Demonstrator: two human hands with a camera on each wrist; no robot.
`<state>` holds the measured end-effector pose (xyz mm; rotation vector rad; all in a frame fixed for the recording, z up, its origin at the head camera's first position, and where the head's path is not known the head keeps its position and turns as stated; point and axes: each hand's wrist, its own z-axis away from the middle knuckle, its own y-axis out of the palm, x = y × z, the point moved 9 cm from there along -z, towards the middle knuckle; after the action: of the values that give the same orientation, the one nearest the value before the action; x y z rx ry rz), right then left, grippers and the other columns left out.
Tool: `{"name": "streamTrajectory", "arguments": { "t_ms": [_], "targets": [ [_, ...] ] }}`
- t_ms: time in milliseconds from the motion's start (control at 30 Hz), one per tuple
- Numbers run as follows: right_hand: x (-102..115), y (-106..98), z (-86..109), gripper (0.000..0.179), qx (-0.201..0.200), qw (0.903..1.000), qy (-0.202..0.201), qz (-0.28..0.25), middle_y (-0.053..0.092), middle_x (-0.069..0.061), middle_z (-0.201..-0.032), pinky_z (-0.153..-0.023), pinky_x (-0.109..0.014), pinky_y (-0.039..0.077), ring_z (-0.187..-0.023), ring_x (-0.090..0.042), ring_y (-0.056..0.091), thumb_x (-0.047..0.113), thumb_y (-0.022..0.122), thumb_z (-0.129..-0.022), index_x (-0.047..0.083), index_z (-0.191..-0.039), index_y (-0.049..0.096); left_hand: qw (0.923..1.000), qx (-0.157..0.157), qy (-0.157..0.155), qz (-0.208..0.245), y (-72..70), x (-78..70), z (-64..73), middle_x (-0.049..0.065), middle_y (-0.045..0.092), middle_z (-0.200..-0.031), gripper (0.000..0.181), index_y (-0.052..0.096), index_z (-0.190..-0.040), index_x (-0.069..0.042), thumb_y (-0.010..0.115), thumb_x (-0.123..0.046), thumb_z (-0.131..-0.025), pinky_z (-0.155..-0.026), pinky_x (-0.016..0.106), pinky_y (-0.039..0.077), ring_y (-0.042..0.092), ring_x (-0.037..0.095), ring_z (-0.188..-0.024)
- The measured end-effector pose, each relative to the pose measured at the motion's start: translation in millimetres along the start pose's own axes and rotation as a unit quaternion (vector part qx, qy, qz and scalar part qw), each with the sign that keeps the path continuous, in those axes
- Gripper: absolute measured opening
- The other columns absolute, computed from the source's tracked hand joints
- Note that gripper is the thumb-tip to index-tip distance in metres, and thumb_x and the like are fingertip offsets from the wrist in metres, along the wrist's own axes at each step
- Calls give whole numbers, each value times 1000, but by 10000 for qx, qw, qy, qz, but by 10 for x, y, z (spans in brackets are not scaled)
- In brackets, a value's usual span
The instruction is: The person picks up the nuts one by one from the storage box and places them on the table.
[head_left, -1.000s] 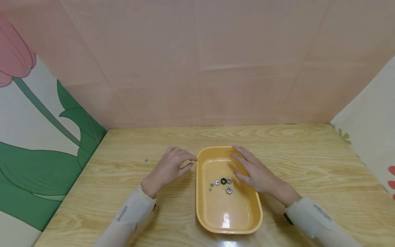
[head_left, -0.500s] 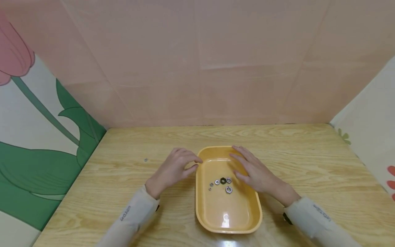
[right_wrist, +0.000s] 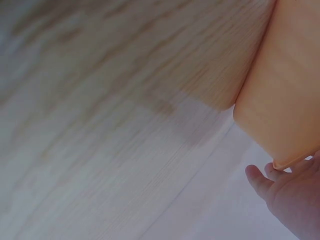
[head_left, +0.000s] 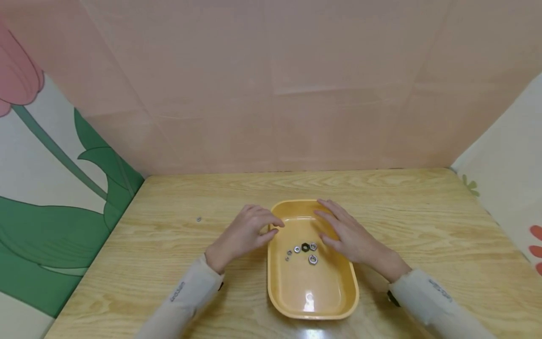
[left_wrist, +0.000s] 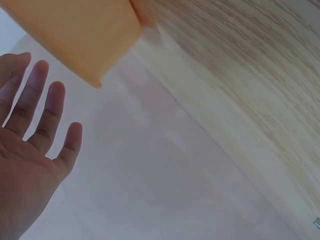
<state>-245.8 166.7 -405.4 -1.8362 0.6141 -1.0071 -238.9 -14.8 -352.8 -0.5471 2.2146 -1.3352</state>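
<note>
A yellow-orange tray (head_left: 313,296) stands on the wooden table, with several hex nuts in its middle. The largest silver nut (head_left: 313,259) lies closest to me; above it are a black nut (head_left: 306,247) and another silver nut (head_left: 313,246), with smaller nuts (head_left: 297,249) trailing left. My left hand (head_left: 245,233) reaches over the tray's left rim, thumb and index finger bent towards each other with a gap; its other fingers (left_wrist: 45,122) spread loosely. My right hand (head_left: 353,238) lies across the right rim, fingers relaxed over the tray's inside.
One tiny nut (head_left: 199,219) lies alone on the wooden table (head_left: 169,254), left of the tray. A pink-covered wall (head_left: 271,94) closes off the table's back edge. A flower-printed panel (head_left: 38,188) stands along the left side, a pale one (head_left: 508,155) along the right.
My left hand has moved right, from beside the tray's left rim to over it. My right hand and the nuts stay as they were.
</note>
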Motion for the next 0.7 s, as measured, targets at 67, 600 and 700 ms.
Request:
{"name": "streamTrajectory", "arguments": {
  "t_ms": [67,600,700],
  "targets": [
    [0,-2,0,57,4,10000,3,-16,29,-19,-160,-117,-63,24,-147,-45,24,19,66,-93,-1,-143,47,10000,37,7,34,23,-11,-10,-6,76,-104,16,75,-105,-19,73,-16,-89,-97,39,47,67,14,-101],
    [22,-11,-6,55,-122,9998,-158,43,31,-19,-158,-115,-63,27,-145,-46,28,17,66,-93,0,-142,49,9989,398,-122,201,174,-81,-27,-7,75,-105,15,75,-103,-19,72,-18,-89,-101,41,44,65,15,-104],
    [9,-2,-5,56,-76,9999,-84,30,31,-20,-159,-116,-62,26,-146,-45,26,19,66,-93,0,-142,49,9981,516,-200,283,208,-84,-17,-6,75,-107,15,75,-104,-19,73,-17,-89,-104,43,43,65,15,-106]
  ]
}}
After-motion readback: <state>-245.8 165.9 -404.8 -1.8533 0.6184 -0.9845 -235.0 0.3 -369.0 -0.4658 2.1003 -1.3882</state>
